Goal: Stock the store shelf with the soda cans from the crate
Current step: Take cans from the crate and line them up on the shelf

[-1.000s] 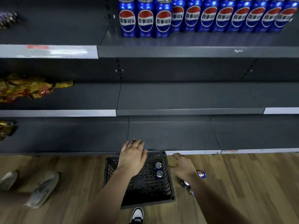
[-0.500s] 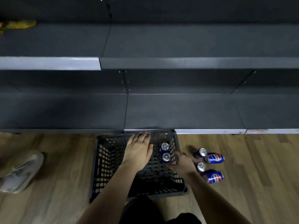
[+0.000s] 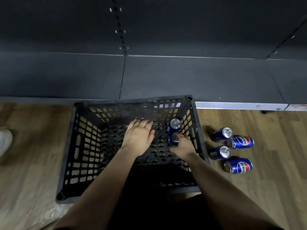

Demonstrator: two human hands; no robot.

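Two cans are standing upright in the far right corner of the crate (image 3: pixel 67 155): the far can (image 3: pixel 175 126) against the corner walls and the near can (image 3: pixel 174 138) touching it on my side. I am reaching in with both bare forearms from the bottom of the view.

My right hand (image 3: pixel 182 147) is coming at the near can from the near side, knuckles up, fingers curling round its top and body and gripping it. My left hand (image 3: pixel 138 140) is hanging palm down over the middle of the crate, fingers straight and pressed together and the thumb lying alongside, holding nothing. Its fingertips are pointing at the far wall, and I cannot tell whether they are touching it.

The crate is sitting on the wooden floor (image 3: pixel 257 188) with its far rim against the front edge of the dark bottom shelf (image 3: pixel 199 77).

To the right of the crate, an upright pair (image 3: pixel 221 134) and a tipped pair (image 3: pixel 241 142) of cans are sitting on the floor in a close cluster, each tipped one just beside an upright one.

My right hand is hiding most of the near can's body, and my arms are covering the crate's near wall. A pale shoe (image 3: pixel 5 141) is being cut off at the left edge, and the upper shelf area is sinking into dim blur.
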